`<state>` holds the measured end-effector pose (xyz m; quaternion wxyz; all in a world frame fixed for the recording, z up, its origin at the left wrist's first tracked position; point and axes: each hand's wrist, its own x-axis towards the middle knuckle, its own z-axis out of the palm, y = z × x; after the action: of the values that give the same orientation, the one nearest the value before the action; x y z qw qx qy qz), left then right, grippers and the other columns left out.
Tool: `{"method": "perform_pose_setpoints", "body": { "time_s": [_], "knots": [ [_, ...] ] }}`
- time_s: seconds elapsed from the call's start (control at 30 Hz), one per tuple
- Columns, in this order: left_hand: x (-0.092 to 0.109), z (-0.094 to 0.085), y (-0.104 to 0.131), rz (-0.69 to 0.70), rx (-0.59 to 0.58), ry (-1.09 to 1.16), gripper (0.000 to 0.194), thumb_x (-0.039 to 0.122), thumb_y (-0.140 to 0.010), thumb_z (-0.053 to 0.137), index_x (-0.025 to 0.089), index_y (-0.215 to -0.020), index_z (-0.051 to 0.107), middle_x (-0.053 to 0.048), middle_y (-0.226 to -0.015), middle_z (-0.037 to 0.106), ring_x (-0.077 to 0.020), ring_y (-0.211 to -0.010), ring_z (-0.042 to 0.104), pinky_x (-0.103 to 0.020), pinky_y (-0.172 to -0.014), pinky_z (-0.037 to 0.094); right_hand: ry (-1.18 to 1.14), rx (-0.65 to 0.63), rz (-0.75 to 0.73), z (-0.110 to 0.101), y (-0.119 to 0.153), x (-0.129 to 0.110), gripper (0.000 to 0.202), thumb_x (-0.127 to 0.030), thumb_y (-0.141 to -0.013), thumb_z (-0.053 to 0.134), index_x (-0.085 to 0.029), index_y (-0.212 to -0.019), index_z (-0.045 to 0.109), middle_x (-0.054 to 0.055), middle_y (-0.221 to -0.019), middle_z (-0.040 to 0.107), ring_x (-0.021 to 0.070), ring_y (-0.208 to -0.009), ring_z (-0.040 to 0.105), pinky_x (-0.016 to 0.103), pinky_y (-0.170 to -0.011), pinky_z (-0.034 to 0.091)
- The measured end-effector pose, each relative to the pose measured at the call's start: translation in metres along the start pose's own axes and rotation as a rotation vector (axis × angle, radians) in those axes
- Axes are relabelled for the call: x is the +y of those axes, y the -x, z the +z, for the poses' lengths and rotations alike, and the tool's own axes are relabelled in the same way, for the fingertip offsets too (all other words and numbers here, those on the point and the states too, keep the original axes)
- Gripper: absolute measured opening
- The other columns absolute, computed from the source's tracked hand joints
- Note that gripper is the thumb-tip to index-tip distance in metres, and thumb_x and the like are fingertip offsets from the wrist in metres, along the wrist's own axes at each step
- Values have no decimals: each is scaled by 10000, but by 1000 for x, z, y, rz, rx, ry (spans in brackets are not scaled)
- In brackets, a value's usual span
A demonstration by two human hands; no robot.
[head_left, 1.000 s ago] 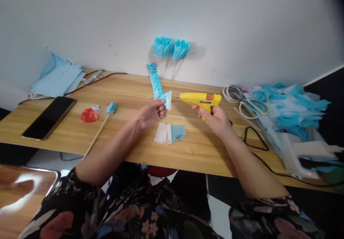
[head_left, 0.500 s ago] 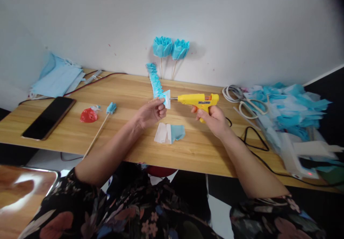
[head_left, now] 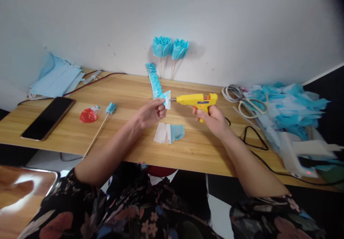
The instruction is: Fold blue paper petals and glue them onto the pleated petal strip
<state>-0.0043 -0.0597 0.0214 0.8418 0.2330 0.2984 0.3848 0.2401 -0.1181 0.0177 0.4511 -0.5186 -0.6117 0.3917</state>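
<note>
My left hand [head_left: 152, 113] pinches the near end of a long pleated strip of blue and white fabric [head_left: 155, 82], whose far part stretches toward the wall. In my right hand [head_left: 212, 119] is a yellow glue gun [head_left: 196, 99], a finger at its orange trigger. The gun's metal nozzle points left and meets, or nearly meets, the white edge of the strip. Below the hands a folded white and blue fabric piece [head_left: 169, 133] lies on the wooden table [head_left: 134, 146]. Left of my left hand rests a stick with a small blue bud [head_left: 110, 108].
Two blue fabric flowers [head_left: 170, 48] on sticks lean against the wall. At left are blue face masks [head_left: 57, 79], a black phone [head_left: 48, 118] and a red wrapper [head_left: 88, 115]. At right lie scissors [head_left: 252, 108], blue scraps [head_left: 292, 103], a power strip [head_left: 295, 156] and a black cord [head_left: 255, 146].
The glue gun has shifted very slightly left and down, its nozzle now close against the strip's edge. My left hand keeps the same pinch on the strip.
</note>
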Motion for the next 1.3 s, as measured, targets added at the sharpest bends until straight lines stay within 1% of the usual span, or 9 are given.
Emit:
{"method": "perform_pose_setpoints", "body": {
  "time_s": [0.33, 0.43, 0.57, 0.63, 0.8, 0.9, 1.0, 1.1, 1.3],
  "knots": [
    [0, 1, 0, -1, -9, 10, 324, 108, -913, 664, 162, -645, 489, 49, -504, 481, -69, -444, 463, -196, -481, 350, 79, 33, -45, 0, 0, 7, 410, -610, -867, 655, -205, -924, 682, 90, -1000, 764, 179, -784, 673, 297, -615, 568],
    [0, 1, 0, -8, -13, 18, 324, 104, -921, 647, 162, -647, 485, 48, -501, 487, -66, -443, 464, -194, -479, 347, 235, 71, -121, -4, 0, 10, 342, -539, -903, 636, -211, -973, 707, 88, -1003, 782, 221, -841, 713, 367, -725, 593],
    [1, -1, 0, 14, -29, 33, 324, 113, -903, 669, 170, -652, 473, 50, -508, 494, -74, -455, 476, -202, -487, 356, 432, 115, -248, -14, 0, 13, 260, -463, -892, 671, -263, -1041, 744, 88, -1085, 790, 313, -1073, 725, 495, -960, 563],
    [1, -3, -1, 30, -33, 38, 317, 115, -899, 672, 173, -658, 473, 51, -508, 491, -80, -459, 474, -206, -488, 359, 413, 172, -243, -20, -2, 16, 292, -490, -893, 666, -283, -1085, 741, 90, -1112, 786, 323, -1106, 719, 505, -960, 565],
    [2, -5, -2, 53, -30, 25, 305, 126, -902, 669, 166, -662, 485, 52, -516, 476, -80, -472, 468, -202, -492, 368, 134, 231, -130, -39, -14, 24, 477, -633, -898, 599, -303, -1238, 652, 95, -1176, 757, 277, -1037, 717, 364, -675, 584],
    [3, -5, -2, 83, -38, 12, 313, 139, -904, 679, 166, -661, 483, 56, -520, 457, -79, -475, 455, -202, -488, 367, 151, 309, -52, -58, -20, 30, 501, -673, -867, 600, -265, -1150, 661, 75, -1026, 743, 237, -896, 689, 320, -629, 535],
    [2, -6, -2, 77, -42, -20, 302, 141, -912, 666, 168, -670, 487, 54, -527, 455, -84, -479, 460, -207, -491, 376, 418, 347, 82, -76, -22, 37, 452, -638, -866, 603, -200, -937, 690, 48, -819, 694, 206, -781, 631, 312, -672, 484],
    [0, -7, -3, 71, -45, -46, 281, 137, -902, 676, 172, -691, 493, 56, -534, 460, -83, -481, 467, -203, -491, 374, 743, 282, 281, -85, -24, 46, 518, -651, -898, 548, -168, -757, 675, 53, -679, 640, 192, -655, 568, 310, -627, 418],
    [-1, -6, -5, 92, -48, -105, 320, 163, -871, 729, 183, -698, 460, 68, -524, 460, -77, -475, 467, -197, -492, 364, 1107, 279, 428, -84, -25, 42, 623, -634, -991, 409, -134, -980, 779, 200, -916, 782, 287, -831, 697, 334, -707, 455]
  ]
}}
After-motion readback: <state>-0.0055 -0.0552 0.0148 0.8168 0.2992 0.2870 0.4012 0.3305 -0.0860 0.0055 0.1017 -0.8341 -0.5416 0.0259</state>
